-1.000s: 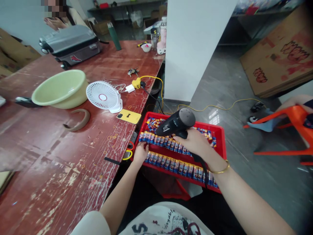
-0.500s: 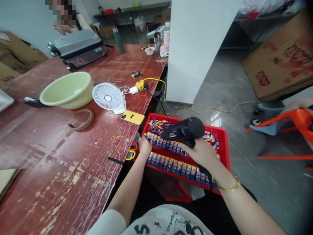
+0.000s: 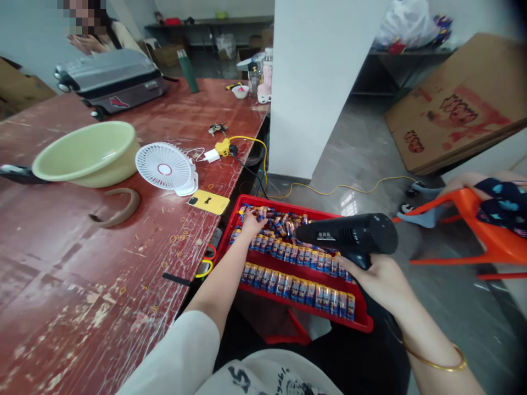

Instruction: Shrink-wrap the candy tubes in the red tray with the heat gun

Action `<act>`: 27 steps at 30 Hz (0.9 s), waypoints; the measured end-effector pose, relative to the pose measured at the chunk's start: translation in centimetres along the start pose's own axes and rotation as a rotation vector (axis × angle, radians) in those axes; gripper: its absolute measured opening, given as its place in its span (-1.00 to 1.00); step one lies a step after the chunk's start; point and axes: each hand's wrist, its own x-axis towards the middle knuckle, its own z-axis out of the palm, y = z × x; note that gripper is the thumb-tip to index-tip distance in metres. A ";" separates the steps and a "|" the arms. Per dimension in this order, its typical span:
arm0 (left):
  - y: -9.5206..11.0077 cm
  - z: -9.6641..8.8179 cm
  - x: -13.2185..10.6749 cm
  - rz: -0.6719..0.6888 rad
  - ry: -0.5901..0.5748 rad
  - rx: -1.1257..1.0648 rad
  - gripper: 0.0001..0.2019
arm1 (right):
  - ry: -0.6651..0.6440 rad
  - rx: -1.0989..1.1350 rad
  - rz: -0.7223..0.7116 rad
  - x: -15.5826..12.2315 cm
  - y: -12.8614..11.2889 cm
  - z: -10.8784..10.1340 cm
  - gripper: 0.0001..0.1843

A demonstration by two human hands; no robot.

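A black hair dryer (image 3: pixel 349 233) is gripped at its handle by my right hand (image 3: pixel 382 280), its nozzle pointing left over a red tray (image 3: pixel 364 321). The tray holds small blue-and-yellow wrapped tubes. Some stand in a middle row (image 3: pixel 296 253) and others in a front row (image 3: pixel 296 288), while loose ones (image 3: pixel 282 224) lie jumbled along the back. My left hand (image 3: pixel 250 224) reaches into the back left corner, over the loose tubes, with thumb and fingers apart. Its fingertips touch or nearly touch the tubes.
On the worn red table (image 3: pixel 123 247), left of the tray, are a yellow phone (image 3: pixel 208 202), a white fan (image 3: pixel 164 169), a brown headband (image 3: pixel 119 211) and a pale green basin (image 3: pixel 88 156). Scissors (image 3: pixel 205 267) hang by the table edge. An orange chair (image 3: pixel 473 225) with a seated person is right.
My left hand has moved from the middle row's left end to the loose tubes at the back. My right hand has carried the hair dryer to the right. The view has shifted.
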 end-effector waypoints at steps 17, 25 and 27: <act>-10.7 -4.1 -15.1 0.276 0.042 0.046 -0.68 | -0.058 -0.142 -0.304 4.9 -5.0 0.1 -0.46; -10.3 -4.9 -15.2 0.264 0.070 0.070 -0.71 | -0.066 -0.118 -0.354 0.9 -9.1 3.0 -0.50; -10.5 -5.2 -15.7 0.272 0.069 0.066 -0.72 | -0.080 -0.127 -0.353 0.6 -10.8 4.1 -0.50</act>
